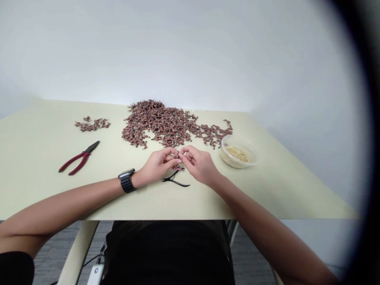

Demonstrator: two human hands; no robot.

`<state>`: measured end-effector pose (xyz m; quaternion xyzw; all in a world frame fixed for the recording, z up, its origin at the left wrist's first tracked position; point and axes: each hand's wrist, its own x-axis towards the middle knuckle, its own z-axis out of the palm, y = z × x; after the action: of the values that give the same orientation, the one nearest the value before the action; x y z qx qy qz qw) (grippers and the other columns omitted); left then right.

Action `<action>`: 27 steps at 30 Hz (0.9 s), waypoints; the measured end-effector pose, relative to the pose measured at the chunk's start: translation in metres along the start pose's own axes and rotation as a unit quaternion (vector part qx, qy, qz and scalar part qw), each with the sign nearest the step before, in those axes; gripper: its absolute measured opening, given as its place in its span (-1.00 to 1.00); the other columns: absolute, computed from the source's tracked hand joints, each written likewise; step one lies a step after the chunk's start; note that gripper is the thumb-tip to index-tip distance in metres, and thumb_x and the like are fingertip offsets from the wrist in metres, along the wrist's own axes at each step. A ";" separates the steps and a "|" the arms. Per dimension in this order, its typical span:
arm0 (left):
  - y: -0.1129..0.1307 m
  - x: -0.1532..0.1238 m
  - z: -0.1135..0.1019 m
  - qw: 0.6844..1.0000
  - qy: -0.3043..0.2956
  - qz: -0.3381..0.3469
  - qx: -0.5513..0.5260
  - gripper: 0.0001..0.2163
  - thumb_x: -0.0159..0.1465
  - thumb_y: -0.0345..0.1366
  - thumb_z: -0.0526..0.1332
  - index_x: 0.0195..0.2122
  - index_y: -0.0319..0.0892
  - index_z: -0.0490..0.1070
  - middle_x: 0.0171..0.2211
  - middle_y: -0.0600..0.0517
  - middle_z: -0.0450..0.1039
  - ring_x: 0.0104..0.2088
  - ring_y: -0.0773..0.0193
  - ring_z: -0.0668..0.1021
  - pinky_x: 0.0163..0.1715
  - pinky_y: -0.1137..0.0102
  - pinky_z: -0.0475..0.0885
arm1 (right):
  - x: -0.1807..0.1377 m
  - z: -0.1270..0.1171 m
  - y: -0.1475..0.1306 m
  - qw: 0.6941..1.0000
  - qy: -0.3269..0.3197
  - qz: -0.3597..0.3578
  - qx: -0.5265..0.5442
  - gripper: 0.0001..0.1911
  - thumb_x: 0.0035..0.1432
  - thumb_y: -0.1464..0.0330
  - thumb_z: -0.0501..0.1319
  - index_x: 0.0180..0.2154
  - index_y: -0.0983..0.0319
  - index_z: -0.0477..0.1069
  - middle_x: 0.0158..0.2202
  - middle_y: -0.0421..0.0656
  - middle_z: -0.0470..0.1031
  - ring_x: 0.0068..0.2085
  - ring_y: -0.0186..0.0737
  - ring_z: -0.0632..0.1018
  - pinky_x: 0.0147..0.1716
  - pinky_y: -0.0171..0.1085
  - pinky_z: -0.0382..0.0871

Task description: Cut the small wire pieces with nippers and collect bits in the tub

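Observation:
My left hand [160, 164] and my right hand [199, 163] meet over the middle of the table, fingertips pinched together. Between them is a small dark reddish-brown piece [177, 155], mostly covered by the fingers. It looks like the pieces in the large pile [162, 122] just beyond my hands. Whether the right fingertips also pinch some tiny part, I cannot make out. Under my hands lies a pair of small black nippers [178, 183], its upper end partly hidden by the left fingers.
Red-handled pliers [80, 158] lie on the left, with a small group of brown pieces [93, 124] behind them. To the right, a clear round plastic tub [230, 161] holds many tiny gold-coloured bits [237, 153]. The pale table [142, 206] meets a white wall at the back.

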<state>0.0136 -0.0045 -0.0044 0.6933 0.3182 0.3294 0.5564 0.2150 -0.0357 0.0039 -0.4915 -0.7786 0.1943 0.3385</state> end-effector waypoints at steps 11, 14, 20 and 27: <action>0.001 -0.004 0.001 0.995 0.026 0.020 0.090 -0.72 0.34 -0.10 0.25 -0.04 -0.16 0.46 -0.31 0.01 0.62 -0.27 0.22 0.63 -0.21 0.39 0.50 | -0.003 0.009 0.006 0.994 0.025 -0.074 -0.079 -0.79 0.43 0.27 0.04 -0.11 0.22 0.39 -0.41 -0.14 0.43 -0.38 -0.24 0.43 -0.25 -0.29 0.23; 0.000 -0.005 0.000 0.991 0.038 0.026 0.125 -0.75 0.36 -0.14 0.22 -0.03 -0.15 0.46 -0.32 0.00 0.62 -0.28 0.20 0.63 -0.22 0.38 0.49 | -0.003 0.009 0.005 0.997 0.035 -0.044 -0.048 -0.80 0.41 0.26 0.09 -0.14 0.21 0.41 -0.49 -0.19 0.38 -0.45 -0.28 0.38 -0.29 -0.30 0.22; -0.002 -0.001 -0.003 0.998 -0.006 0.026 0.053 -0.78 0.40 -0.14 0.16 -0.12 -0.17 0.45 -0.30 -0.02 0.57 -0.31 0.25 0.59 -0.23 0.37 0.47 | 0.002 0.000 0.006 0.995 0.029 0.058 0.076 -0.79 0.30 0.18 0.26 -0.18 0.18 0.41 -0.56 -0.28 0.28 -0.51 -0.35 0.29 -0.43 -0.33 0.16; -0.010 0.008 -0.011 0.973 -0.071 -0.067 -0.210 -0.82 0.25 -0.35 0.25 -0.12 -0.21 0.43 -0.42 0.04 0.41 -0.47 0.38 0.41 -0.39 0.45 0.32 | 0.006 -0.010 0.007 0.975 -0.038 0.071 0.208 -0.66 0.17 0.19 0.35 -0.04 0.16 0.49 -0.23 -0.11 0.46 -0.28 -0.24 0.47 -0.41 -0.34 0.39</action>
<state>0.0086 0.0104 -0.0120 0.5596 0.2475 0.3006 0.7316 0.2247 -0.0274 0.0087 -0.4569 -0.6964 0.3937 0.3889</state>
